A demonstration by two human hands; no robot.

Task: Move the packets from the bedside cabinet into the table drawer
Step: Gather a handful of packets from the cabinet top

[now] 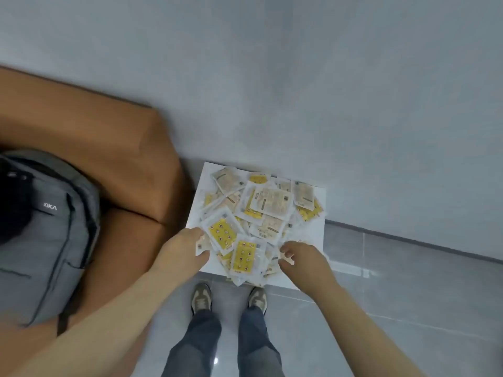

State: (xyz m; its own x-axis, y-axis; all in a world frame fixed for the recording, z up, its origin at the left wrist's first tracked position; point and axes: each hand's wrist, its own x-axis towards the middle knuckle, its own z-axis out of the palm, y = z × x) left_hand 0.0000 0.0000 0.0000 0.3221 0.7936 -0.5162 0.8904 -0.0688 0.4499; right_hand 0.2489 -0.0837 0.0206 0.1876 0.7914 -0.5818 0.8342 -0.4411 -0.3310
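The packets [253,221] lay heaped between the two hands, the left hand [185,248] pinching the heap's edge, the right hand [302,257] curled against it, hold unclear.

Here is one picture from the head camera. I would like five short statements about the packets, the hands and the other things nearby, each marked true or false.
1. The packets lie in a loose pile on the white cabinet top. True.
2. Both hands are raised well clear of the pile. False: the left hand grips packets at the pile's near left edge, and the right hand touches its near right edge.
3. A grey backpack lies on the brown surface to the person's left. True.
4. Every packet is plain white. False: several show yellow faces.
5. The person stands barefoot. False: the person wears shoes.
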